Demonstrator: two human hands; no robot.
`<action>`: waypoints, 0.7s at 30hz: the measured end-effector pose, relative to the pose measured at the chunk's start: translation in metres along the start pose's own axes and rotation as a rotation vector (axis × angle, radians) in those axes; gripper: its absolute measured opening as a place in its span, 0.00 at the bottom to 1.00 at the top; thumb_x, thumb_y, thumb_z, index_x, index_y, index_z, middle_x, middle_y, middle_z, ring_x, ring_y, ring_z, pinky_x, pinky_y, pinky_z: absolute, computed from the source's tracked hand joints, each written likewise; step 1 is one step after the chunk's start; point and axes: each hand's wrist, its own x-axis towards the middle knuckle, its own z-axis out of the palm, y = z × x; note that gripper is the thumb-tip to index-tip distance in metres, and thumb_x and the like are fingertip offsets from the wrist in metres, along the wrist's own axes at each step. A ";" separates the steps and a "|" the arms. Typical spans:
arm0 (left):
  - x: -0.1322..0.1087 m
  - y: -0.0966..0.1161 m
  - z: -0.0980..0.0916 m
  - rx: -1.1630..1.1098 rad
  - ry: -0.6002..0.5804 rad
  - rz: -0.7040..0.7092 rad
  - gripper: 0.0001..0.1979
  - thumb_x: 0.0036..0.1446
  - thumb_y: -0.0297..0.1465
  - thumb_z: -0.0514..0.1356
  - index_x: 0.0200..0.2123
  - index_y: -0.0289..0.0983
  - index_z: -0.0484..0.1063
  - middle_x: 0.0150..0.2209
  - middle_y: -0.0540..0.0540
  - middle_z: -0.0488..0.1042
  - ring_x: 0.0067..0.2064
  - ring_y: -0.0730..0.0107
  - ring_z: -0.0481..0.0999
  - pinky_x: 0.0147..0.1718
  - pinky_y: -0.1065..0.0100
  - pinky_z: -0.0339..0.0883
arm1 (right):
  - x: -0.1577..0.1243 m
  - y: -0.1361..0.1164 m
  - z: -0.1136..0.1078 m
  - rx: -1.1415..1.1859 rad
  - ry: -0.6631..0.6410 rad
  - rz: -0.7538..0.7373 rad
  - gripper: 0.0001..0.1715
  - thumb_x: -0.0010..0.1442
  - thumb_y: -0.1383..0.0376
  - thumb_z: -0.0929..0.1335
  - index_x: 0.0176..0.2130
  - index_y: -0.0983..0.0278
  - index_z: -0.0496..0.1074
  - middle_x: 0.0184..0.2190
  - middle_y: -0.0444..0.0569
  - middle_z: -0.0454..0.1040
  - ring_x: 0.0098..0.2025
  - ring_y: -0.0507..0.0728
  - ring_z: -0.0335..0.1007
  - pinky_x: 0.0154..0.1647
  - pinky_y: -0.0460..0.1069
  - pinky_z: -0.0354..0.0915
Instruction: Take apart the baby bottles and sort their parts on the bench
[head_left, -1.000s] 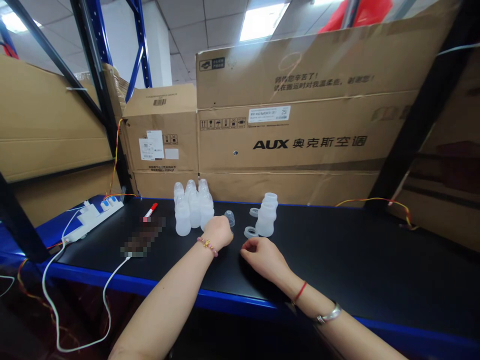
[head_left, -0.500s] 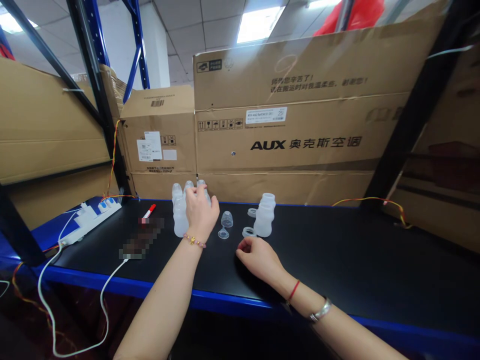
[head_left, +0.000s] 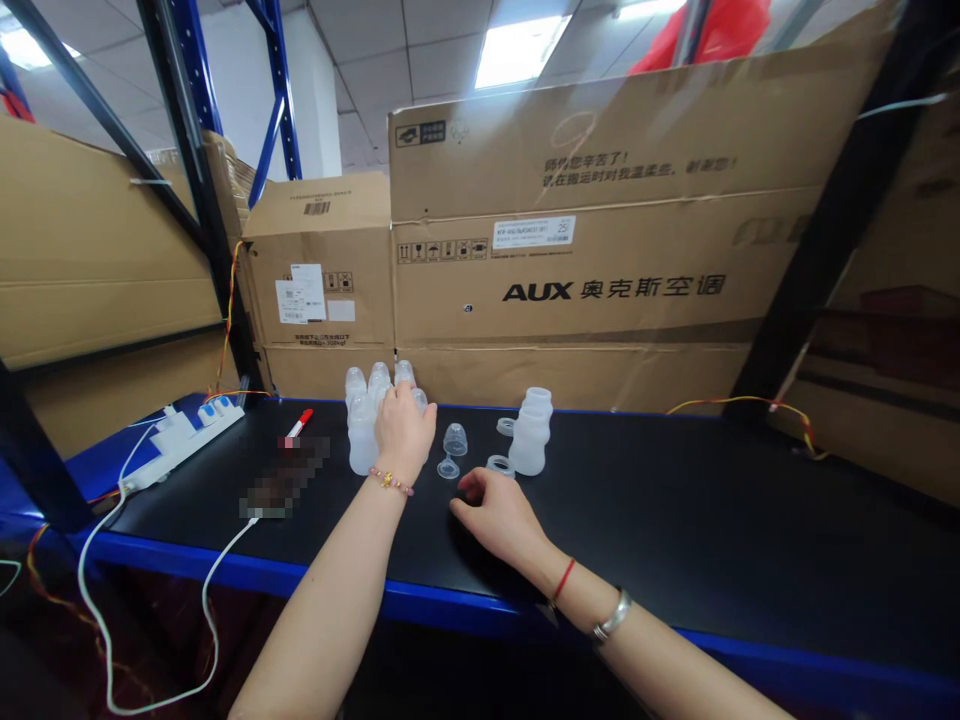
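Observation:
My left hand is wrapped round one capped translucent bottle in a cluster of several such bottles on the black table. Just right of it lie a clear cap and a clear nipple. My right hand rests on the table with fingers curled, right beside a clear ring; what its fingers hold, if anything, is hidden. An open bottle without cap stands behind the ring, with another ring next to it.
A red marker and a blurred object lie to the left. A white power strip with cables sits at the far left. Large cardboard boxes wall the back. Black and blue rack posts stand on both sides.
My left hand left the cap and nipple on the table, reached back to the bottle cluster and closed on a bottle. My right hand slid slightly left toward the ring.

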 end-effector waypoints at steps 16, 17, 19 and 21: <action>-0.013 0.026 0.001 -0.922 -0.417 -0.012 0.19 0.48 0.40 0.69 0.39 0.34 0.77 0.35 0.45 0.76 0.33 0.72 0.71 0.32 0.70 0.65 | 0.007 0.007 -0.012 0.527 0.197 -0.142 0.35 0.38 0.51 0.79 0.42 0.63 0.72 0.40 0.52 0.75 0.41 0.60 0.70 0.41 0.53 0.67; -0.014 0.028 0.003 -0.972 -0.469 -0.034 0.19 0.47 0.41 0.70 0.38 0.33 0.76 0.33 0.46 0.75 0.33 0.72 0.71 0.31 0.71 0.64 | 0.007 0.006 -0.014 0.560 0.149 -0.121 0.32 0.37 0.53 0.79 0.40 0.64 0.72 0.36 0.50 0.75 0.37 0.59 0.70 0.38 0.53 0.67; -0.016 0.030 0.003 -1.040 -0.535 -0.077 0.20 0.45 0.42 0.70 0.35 0.33 0.76 0.32 0.47 0.75 0.32 0.73 0.70 0.30 0.71 0.63 | 0.007 0.006 -0.016 0.639 0.085 -0.077 0.27 0.37 0.56 0.79 0.36 0.64 0.71 0.31 0.47 0.75 0.33 0.57 0.69 0.34 0.51 0.66; -0.013 0.029 0.000 -1.082 -0.602 -0.115 0.21 0.46 0.43 0.70 0.36 0.33 0.76 0.32 0.47 0.75 0.30 0.75 0.68 0.28 0.72 0.59 | 0.008 0.007 -0.018 0.716 0.045 -0.062 0.25 0.36 0.58 0.79 0.34 0.64 0.72 0.30 0.46 0.75 0.32 0.57 0.70 0.34 0.51 0.65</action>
